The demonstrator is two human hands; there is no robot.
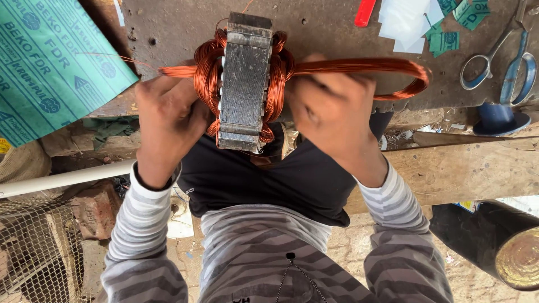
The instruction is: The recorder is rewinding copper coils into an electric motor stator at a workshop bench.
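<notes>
Two hands worked metal motor core [245,84] at tabletop [337,28] edge. Left hand [168,118] closed on copper winding [209,73]; right hand [331,109] clenched around long wire loop [393,70]. Judgement: keep strands bunched, feed evenly, avoid scraping on slot edges.

stator core [245,84]: grey laminated steel block, upright on edge, top centre of frame
copper winding [359,68]: bundled coils on both core sides, one long loop trailing right
</notes>
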